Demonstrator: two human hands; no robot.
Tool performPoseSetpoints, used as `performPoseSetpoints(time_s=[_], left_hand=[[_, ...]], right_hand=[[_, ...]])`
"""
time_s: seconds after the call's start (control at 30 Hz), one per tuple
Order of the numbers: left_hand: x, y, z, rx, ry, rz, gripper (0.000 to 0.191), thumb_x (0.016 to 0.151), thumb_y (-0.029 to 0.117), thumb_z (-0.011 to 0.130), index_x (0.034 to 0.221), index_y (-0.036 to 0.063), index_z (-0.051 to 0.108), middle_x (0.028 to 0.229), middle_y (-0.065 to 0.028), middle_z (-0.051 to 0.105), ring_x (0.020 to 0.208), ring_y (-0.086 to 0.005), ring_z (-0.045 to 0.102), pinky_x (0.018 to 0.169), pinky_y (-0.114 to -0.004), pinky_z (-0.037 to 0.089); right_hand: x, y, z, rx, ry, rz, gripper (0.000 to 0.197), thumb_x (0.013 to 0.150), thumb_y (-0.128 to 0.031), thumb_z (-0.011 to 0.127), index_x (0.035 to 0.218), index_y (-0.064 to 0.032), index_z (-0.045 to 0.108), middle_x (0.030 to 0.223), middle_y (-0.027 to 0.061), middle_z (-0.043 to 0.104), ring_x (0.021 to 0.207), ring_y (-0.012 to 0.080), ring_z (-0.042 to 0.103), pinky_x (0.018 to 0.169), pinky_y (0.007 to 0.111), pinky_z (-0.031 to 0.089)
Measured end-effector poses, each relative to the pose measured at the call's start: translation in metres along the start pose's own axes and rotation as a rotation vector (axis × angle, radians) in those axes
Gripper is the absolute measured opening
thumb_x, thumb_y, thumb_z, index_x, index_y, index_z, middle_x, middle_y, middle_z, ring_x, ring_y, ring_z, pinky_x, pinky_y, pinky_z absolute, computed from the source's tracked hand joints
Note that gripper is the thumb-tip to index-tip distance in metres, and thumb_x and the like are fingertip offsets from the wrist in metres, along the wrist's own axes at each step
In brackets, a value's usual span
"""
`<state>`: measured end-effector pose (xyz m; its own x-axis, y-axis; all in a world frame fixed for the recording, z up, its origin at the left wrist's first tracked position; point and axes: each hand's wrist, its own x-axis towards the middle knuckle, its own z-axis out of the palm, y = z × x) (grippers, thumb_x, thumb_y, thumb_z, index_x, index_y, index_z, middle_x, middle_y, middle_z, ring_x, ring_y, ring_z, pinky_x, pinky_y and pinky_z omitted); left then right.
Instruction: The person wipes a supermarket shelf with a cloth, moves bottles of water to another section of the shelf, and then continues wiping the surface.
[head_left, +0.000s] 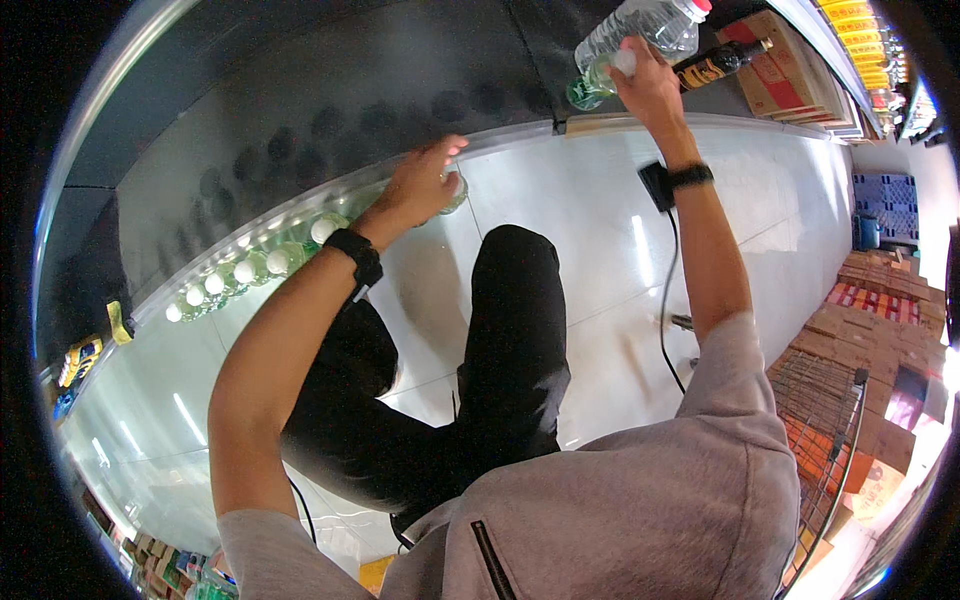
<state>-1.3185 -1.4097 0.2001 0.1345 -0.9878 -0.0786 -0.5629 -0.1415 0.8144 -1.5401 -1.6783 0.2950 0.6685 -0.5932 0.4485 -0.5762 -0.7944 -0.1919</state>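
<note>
At the upper right, my right hand (651, 88) grips a small clear greenish plastic bottle (597, 84) with a white cap. It is tilted over the dark shelf board (360, 75), in front of a large clear plastic bottle (637, 31) with a red cap. Beside that hand lies a dark bottle (709, 67) with a yellow label. My left hand (420, 180) is at the shelf's front edge, fingers apart, its thumb by a clear bottle (455, 196) that it partly covers. White-capped bottles (259, 266) line the edge below my left forearm.
Cardboard boxes (780, 71) sit on the shelf at right. Dark round spots mark the shelf board. A wire shopping cart (825, 405) and stacked cartons (862, 330) stand to my right. A black cable (665, 300) hangs from my right wrist. Glossy tiles (600, 247) cover the floor.
</note>
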Motion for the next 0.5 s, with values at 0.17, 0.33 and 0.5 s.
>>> performPoseSetpoints(time_s=[0.17, 0.33, 0.5], left_hand=[[0.016, 0.042, 0.024, -0.305, -0.125, -0.01, 0.077, 0.096, 0.01, 0.066, 0.159, 0.0118, 0.021, 0.155, -0.0194, 0.041, 0.132, -0.0327, 0.054, 0.106, -0.043, 0.05], [0.031, 0.065, 0.058, -0.523, -0.31, -0.174, 0.093, 0.091, 0.006, 0.067, 0.162, 0.0089, 0.007, 0.159, -0.0246, 0.031, 0.133, -0.0331, 0.054, 0.102, -0.039, 0.05], [0.038, 0.012, 0.07, -0.397, -0.414, -0.23, 0.079, 0.09, -0.003, 0.058, 0.159, 0.0039, 0.022, 0.152, -0.0222, 0.046, 0.128, -0.0277, 0.058, 0.092, -0.036, 0.052]], right_hand=[[-0.038, -0.058, -0.056, 0.133, -0.077, 0.082, 0.03, 0.086, -0.019, 0.077, 0.106, -0.0044, 0.061, 0.097, 0.0178, 0.069, 0.077, 0.0374, 0.07, 0.069, 0.047, 0.056], [-0.085, -0.086, -0.009, 0.247, -0.225, -0.039, 0.027, 0.082, -0.018, 0.077, 0.098, -0.0026, 0.061, 0.092, 0.0194, 0.066, 0.087, 0.0415, 0.066, 0.072, 0.049, 0.054], [-0.118, -0.094, 0.048, 0.278, -0.387, 0.033, 0.028, 0.083, -0.015, 0.075, 0.104, -0.0032, 0.06, 0.097, 0.0191, 0.066, 0.088, 0.0418, 0.066, 0.077, 0.048, 0.054]])
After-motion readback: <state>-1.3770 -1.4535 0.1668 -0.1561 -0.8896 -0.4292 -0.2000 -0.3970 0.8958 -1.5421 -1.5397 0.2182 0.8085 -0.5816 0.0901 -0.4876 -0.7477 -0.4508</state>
